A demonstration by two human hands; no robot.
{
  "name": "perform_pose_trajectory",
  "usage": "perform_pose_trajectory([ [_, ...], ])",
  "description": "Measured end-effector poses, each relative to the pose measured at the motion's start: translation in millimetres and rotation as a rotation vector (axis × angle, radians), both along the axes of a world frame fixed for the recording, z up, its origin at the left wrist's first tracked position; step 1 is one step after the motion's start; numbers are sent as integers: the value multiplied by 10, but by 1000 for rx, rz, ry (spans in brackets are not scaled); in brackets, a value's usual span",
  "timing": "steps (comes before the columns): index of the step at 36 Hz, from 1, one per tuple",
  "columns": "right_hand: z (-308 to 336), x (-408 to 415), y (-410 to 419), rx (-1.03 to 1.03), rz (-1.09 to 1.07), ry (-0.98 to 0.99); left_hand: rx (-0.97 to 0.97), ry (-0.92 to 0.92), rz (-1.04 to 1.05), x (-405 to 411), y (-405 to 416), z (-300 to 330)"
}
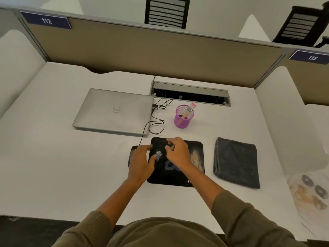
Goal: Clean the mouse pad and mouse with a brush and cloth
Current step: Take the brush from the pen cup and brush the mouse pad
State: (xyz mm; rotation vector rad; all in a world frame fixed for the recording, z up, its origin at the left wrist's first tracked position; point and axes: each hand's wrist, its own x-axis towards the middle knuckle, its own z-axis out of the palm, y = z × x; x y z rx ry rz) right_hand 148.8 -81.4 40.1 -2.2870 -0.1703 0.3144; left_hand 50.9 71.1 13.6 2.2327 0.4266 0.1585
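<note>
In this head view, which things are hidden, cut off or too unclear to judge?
- Mouse: mostly hidden under the left hand; its cleanliness cannot be judged.
- Mouse pad print: partly covered by the right hand, blurred.
- Right hand's fingertips: whether they pinch anything is too small to tell.
- Brush: handle end hidden inside the purple cup.
- Paper with rings: cut off by the right edge.

White desk (pixel 53 166); laptop (pixel 114 111), mesh cup (pixel 183 118), mouse pad (pixel 178 179), cloth (pixel 236 161)

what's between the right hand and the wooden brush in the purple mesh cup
Nothing visible. The right hand is over the black mouse pad; only bare white desk lies between it and the wooden brush in the purple mesh cup.
</note>
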Motion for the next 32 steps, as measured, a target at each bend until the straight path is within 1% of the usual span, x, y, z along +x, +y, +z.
perform_pose_trajectory([
  [3, 112, 224, -169, -18, 33, -67, -16, 23, -60, 189, -191, 100],
  [6, 207, 460, -306, -50, 50, -137, 26, 39, -159, 418, -346, 198],
  [10, 341, 811, -414, -153, 51, -233, 109, 72, -250, 734, -524, 297],
  [14, 464, 1159, -452, -289, 104, -290, 189, 74, -318, 992, -659, 376],
  [18, 620, 1433, -427, -462, 272, -299, 341, 105, -374, 1220, -739, 425],
  [23, 721, 1642, -349, -735, 487, -363, 456, 141, -389, 1439, -784, 371],
  [32, 643, 1811, -255, -901, 584, -371, 526, 238, -435, 1534, -871, 225],
])
